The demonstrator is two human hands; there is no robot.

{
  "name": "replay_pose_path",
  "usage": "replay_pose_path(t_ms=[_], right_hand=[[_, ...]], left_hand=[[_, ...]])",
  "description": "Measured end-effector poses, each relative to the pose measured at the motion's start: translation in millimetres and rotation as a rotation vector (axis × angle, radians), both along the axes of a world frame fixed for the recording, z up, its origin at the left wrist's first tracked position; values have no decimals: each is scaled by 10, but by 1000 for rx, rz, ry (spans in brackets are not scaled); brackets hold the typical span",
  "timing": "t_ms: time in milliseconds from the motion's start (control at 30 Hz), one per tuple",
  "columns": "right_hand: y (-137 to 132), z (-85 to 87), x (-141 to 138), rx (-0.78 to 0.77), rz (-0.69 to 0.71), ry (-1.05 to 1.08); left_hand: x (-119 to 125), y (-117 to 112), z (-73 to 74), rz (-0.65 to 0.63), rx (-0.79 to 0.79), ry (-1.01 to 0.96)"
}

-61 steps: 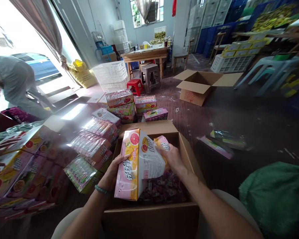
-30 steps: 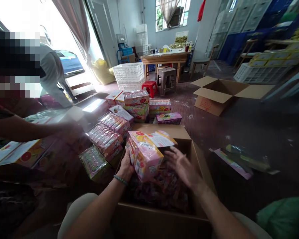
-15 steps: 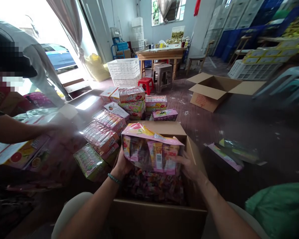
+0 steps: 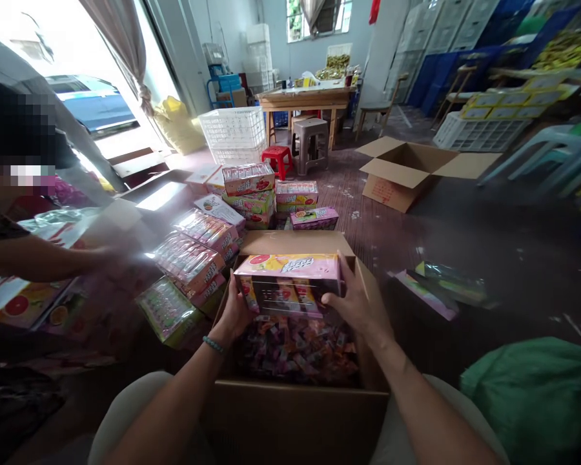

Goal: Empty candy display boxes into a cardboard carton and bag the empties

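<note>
1. Warehouse floor: a bright doorway on the left, a wooden table (image 4: 304, 100) at the back, and an open carton (image 4: 401, 169) lying on the boards.
2. Front and centre, a big carton (image 4: 300, 403) sits between the person's knees, its bottom covered in loose sweets (image 4: 295, 349).
3. Over it hangs a pink box (image 4: 288, 283), held level with its long side facing the camera.
4. The left hand (image 4: 233, 309) clamps the left end, fingers curled behind. The right hand (image 4: 354, 303) grips the right end, thumb on top. One hand per end likely holds the box flat so nothing inside slides.
5. Wrapped packs (image 4: 193, 255) pile up just left of the big carton, within easy reach.
6. Far left, a co-worker's arm (image 4: 39, 255) stretches over other boxes, well apart from the person's hands.
</note>
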State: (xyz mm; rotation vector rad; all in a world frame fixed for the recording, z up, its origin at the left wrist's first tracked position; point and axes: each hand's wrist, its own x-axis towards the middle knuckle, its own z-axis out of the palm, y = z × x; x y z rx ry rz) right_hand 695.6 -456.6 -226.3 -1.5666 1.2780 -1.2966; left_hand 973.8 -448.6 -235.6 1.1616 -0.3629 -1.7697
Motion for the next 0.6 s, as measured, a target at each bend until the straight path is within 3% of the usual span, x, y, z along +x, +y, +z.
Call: replay_pose_path(t_ms=[100,233,400,533,600], right_hand=[[-29,-19,-93,30,-37,-102],[-83,-117,-118,172,-14,-257],[-94,-222,-37,264,-66,-528],[9,-253,151,389,44,-567],[56,-270,245,433,31,-617]], left_hand=[[-40,30,-26,-132,-49,7],[-45,52,56,-17,-326,-98],[70,74,189,-89,-489,-183],[261,-13,190,148,-449,-81],[340,-60,134,322,-291,1]])
